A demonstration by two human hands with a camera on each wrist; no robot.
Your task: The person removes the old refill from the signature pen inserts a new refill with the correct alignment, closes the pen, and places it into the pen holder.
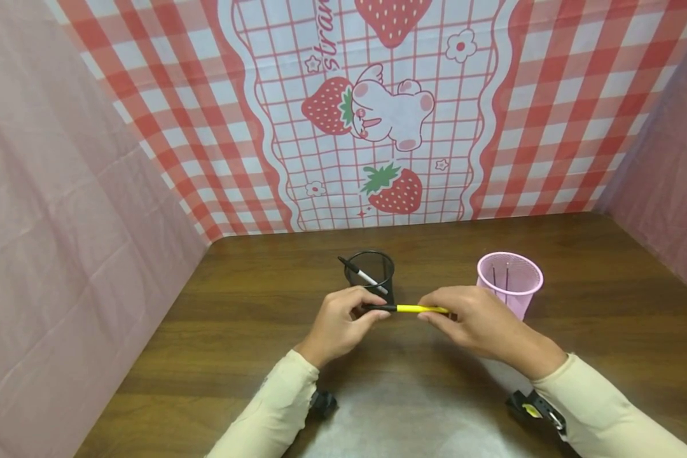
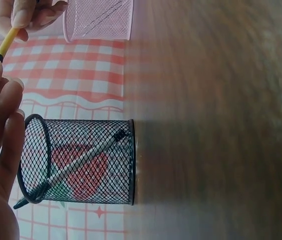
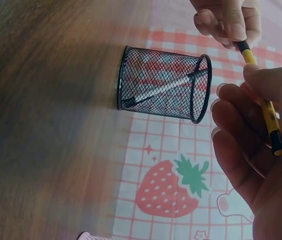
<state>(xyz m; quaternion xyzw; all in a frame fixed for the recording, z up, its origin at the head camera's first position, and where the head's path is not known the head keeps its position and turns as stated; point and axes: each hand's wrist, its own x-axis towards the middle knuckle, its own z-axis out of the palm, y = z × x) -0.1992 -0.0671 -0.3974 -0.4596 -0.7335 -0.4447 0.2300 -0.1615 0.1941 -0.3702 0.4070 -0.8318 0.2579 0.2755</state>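
Observation:
Between both hands a yellow and black pen [image 1: 408, 308] is held level, above the wooden table. The thumb and fingers of my left hand [image 1: 340, 321] pinch its black end. My right hand [image 1: 481, 318] grips the yellow barrel with thumb and fingertips; in the right wrist view a second black end [image 3: 277, 142] of the pen shows under the palm. Just beyond the left hand stands a black mesh pen cup [image 2: 81, 127]. Inside it leans a white pen [image 2: 83, 162], its black end poking over the rim.
A pink mesh cup [image 1: 518, 305] stands behind the right hand, with two thin dark sticks [image 1: 507, 280] inside. The wooden table [image 1: 223, 331] ends at a red-and-white checked strawberry cloth [image 1: 452, 184]. Pink cloth walls [image 1: 91, 191] rise at both sides.

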